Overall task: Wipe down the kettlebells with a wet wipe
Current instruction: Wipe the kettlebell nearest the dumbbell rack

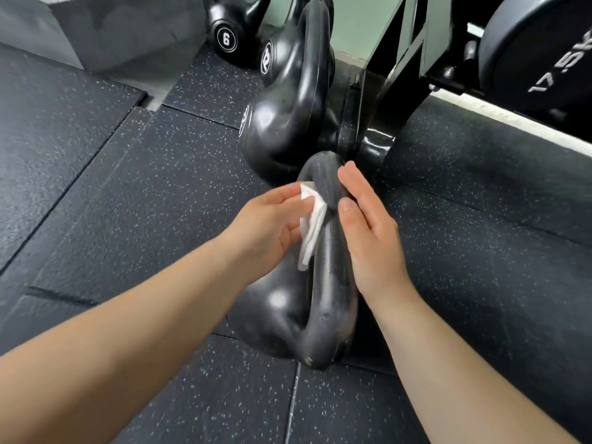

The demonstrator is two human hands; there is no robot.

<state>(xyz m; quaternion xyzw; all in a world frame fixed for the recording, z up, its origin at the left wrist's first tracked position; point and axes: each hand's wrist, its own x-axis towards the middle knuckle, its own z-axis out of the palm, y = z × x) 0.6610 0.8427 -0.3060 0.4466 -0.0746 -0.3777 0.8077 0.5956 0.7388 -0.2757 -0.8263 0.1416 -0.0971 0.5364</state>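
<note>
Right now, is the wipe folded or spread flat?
Folded: the wipe hangs in layers, pinched by the left hand beside the kettlebell handle.

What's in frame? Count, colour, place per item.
nearest kettlebell: one, black, on the floor, centre
other kettlebells: three, black, in a row behind it; the far two are marked 12 and 6
wet wipe: one, white, against the nearest kettlebell's handle
weight marked 17.5: one, black, upper right
rack frame: one, black, right of the row
block: one, grey, upper left
floor tiles: dark, speckled, underneath
left hand: pinches the wet wipe
right hand: fingers straight, flat on the handle's right side
</note>
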